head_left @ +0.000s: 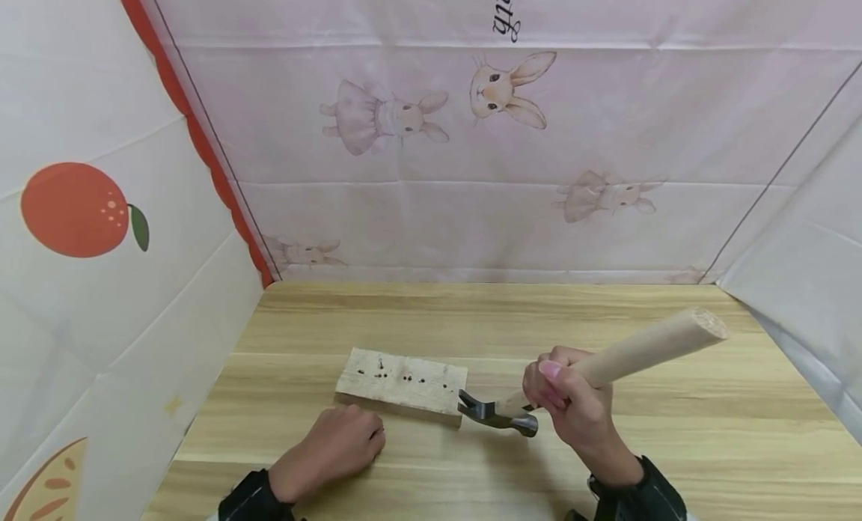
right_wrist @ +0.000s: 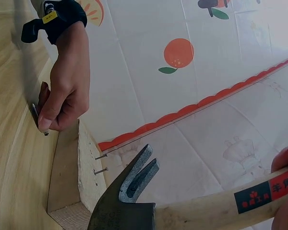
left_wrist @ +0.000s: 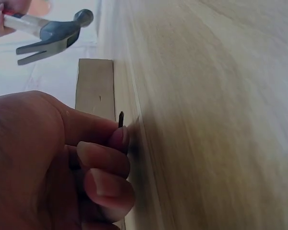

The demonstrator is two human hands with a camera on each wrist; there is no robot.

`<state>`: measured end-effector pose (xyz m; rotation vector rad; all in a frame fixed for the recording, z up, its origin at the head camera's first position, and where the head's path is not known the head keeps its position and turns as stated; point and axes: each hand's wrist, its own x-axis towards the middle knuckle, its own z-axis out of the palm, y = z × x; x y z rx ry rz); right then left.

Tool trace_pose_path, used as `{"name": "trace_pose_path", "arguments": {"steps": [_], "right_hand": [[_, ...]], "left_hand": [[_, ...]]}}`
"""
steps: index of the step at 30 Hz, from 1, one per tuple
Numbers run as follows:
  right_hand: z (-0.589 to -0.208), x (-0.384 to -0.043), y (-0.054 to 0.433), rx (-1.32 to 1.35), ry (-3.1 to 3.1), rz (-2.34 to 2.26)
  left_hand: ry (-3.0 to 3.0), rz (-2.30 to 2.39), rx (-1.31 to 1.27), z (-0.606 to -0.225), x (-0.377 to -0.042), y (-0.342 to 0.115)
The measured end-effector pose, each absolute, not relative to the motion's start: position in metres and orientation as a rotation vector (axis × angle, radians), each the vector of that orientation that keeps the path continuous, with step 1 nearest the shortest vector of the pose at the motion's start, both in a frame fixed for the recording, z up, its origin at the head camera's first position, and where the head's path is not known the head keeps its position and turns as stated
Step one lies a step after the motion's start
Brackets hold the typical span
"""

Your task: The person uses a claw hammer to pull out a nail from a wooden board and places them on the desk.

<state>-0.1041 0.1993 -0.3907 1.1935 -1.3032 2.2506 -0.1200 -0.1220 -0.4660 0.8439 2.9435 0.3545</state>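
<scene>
My right hand [head_left: 575, 409] grips a claw hammer [head_left: 649, 349] by its pale wooden handle. The hammer's dark metal head hangs just off the right end of a short wooden block [head_left: 397, 392], over the table. Between thumb and fingers, my left hand [head_left: 343, 440] pinches a small dark nail [left_wrist: 121, 120], whose tip shows in the left wrist view. That hand is low by the near side of the block, at its left end. Several dark nail heads or holes dot the block's top. In the right wrist view, nails [right_wrist: 101, 171] stick out of that face.
The block lies on a wood-grain table [head_left: 303, 319]. Behind it hangs a pale cloth [head_left: 431, 221] printed with rabbits. A white cloth [head_left: 168, 304] with fruit prints closes the left side, and another white sheet [head_left: 808, 281] hangs on the right.
</scene>
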Motion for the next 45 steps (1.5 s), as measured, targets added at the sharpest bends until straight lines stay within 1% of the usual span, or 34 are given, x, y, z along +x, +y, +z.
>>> {"name": "trace_pose_path", "arguments": {"steps": [20,29,34,40,43,45], "right_hand": [[-0.394,-0.106,0.201,1.236,-1.263,2.287],[-0.394,-0.108,0.202,1.237,-1.283,2.267],[-0.389,-0.111,0.199,1.243,-1.301,2.266],[-0.370,-0.118,0.186,1.212,-1.410,2.260],[-0.359,-0.123,0.179,1.121,-1.530,2.239],[-0.354,-0.127,0.174,1.011,-1.636,2.236]], "left_hand": [[2.914,0.348,0.844,-0.466,-0.119,-0.120],[2.914,0.344,0.784,-0.469,-0.119,-0.118],[2.973,0.321,0.731,-0.460,-0.117,-0.116],[3.082,0.397,0.682,-0.439,-0.130,-0.120],[3.107,0.526,0.677,-0.431,-0.141,-0.126],[3.139,0.584,0.700,-0.429,-0.149,-0.128]]}}
